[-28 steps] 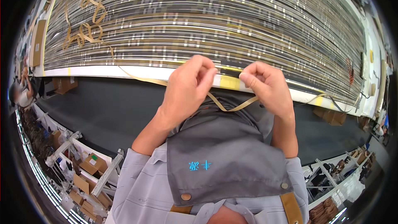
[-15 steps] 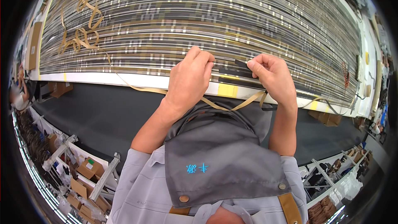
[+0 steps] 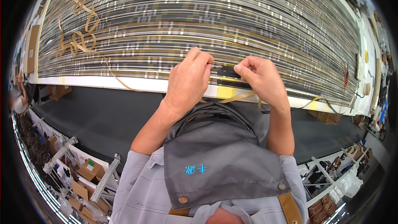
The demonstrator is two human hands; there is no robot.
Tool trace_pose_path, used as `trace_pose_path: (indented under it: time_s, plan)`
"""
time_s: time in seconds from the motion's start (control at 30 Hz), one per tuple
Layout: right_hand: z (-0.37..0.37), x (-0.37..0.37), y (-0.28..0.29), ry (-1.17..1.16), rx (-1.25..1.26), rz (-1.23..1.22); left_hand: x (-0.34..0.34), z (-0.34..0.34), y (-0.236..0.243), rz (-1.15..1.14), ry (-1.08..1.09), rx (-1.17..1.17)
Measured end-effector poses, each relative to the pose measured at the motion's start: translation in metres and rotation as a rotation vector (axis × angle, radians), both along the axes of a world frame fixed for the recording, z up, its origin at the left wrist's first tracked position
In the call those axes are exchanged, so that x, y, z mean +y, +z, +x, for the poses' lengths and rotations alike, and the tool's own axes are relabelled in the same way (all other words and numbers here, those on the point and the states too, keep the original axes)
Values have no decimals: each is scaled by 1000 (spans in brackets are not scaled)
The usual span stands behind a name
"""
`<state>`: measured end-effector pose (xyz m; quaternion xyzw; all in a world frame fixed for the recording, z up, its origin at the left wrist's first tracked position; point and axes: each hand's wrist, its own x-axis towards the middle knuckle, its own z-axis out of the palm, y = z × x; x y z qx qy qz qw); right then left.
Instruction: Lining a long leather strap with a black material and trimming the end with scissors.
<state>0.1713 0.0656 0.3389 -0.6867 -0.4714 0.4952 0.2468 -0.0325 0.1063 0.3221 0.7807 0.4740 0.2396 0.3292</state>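
Note:
Both of my hands work at the near edge of a table covered with long, narrow strips (image 3: 166, 29) in black, grey and brown, laid side by side. My left hand (image 3: 187, 79) is closed, its fingertips pinched together over the strips; what lies in the pinch is hidden. Opposite it, my right hand (image 3: 264, 79) pinches a black strip (image 3: 226, 73), part of which shows in the gap between the hands. A tan ribbon (image 3: 242, 96) sags below both hands over the table's edge, partly covered by my left wrist.
At the far left, a tan ribbon (image 3: 92, 18) lies in loose loops on the strips. Yellow tape (image 3: 226, 92) marks the white table edge (image 3: 83, 81). Red cord (image 3: 345, 74) rests at the right. Cardboard boxes (image 3: 91, 169) and metal racks stand behind me; another person (image 3: 18, 97) is far left.
My right hand has moved left and slightly down, closer to my left hand, taking the black strip's end with it. The tan ribbon has shifted. My left hand stays nearly in place.

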Motion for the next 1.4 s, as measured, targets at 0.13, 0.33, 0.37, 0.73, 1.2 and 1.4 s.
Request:
trace_pose_path:
  time_s: [0.13,0.33,0.37,0.73,1.2,1.4]
  plan:
    - [-7,4,4,12,-35,-5,1,0,-2,18,-12,-12]
    - [-12,8,9,25,-72,9,2,1,-3,4,3,-14]
    - [-13,9,10,36,-87,17,2,1,-4,4,4,-14]
    - [-19,11,13,61,-183,34,0,4,-5,17,24,-12]
    - [-23,3,16,106,-348,178,-1,12,-8,48,64,86]
    - [2,-1,44,42,-303,44,0,11,-8,41,51,97]
